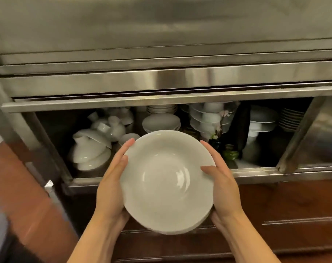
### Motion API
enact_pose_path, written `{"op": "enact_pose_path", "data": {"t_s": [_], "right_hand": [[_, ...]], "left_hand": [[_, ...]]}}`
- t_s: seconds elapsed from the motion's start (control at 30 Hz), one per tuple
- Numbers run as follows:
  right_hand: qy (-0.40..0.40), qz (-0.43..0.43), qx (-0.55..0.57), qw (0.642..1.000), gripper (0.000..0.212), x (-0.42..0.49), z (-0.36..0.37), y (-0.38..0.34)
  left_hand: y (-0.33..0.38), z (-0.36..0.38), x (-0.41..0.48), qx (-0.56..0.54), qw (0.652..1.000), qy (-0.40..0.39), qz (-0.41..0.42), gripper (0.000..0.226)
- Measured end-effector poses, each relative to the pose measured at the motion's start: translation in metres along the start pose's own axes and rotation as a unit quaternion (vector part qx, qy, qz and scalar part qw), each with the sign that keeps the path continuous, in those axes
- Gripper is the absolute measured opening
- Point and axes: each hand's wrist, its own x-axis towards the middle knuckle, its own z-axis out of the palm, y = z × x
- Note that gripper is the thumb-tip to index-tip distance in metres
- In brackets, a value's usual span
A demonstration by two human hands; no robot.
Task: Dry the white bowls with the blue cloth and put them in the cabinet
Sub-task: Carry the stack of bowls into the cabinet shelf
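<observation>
Your left hand (112,179) and right hand (223,184) each have a grip closed on opposite rims of a white bowl (168,180), held upright; a second rim shows beneath it, apparently stacked. You hold it in front of the open steel cabinet (172,82), at the front edge of its shelf (256,170), near the middle. White crockery (93,149) fills the shelf behind. Blue cloth not seen.
</observation>
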Motion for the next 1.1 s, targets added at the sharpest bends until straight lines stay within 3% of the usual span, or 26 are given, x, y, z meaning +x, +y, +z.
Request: {"op": "enact_pose_path", "data": {"t_s": [0.27,0.47,1.1], "right_hand": [[-0.007,0.078,0.035,0.996,0.055,0.124,-0.026,0.046],[-0.003,0.088,0.018,0.996,0.057,0.182,-0.026,0.078],[0.048,0.156,0.006,0.987,0.055,0.237,-0.011,0.126]], "left_hand": [[-0.064,0.03,0.096,-0.044,0.995,0.068,-0.062,0.033],[-0.093,0.033,0.142,-0.051,0.988,0.124,-0.075,0.032],[-0.139,-0.004,0.213,-0.034,0.985,0.116,-0.12,0.032]]}}
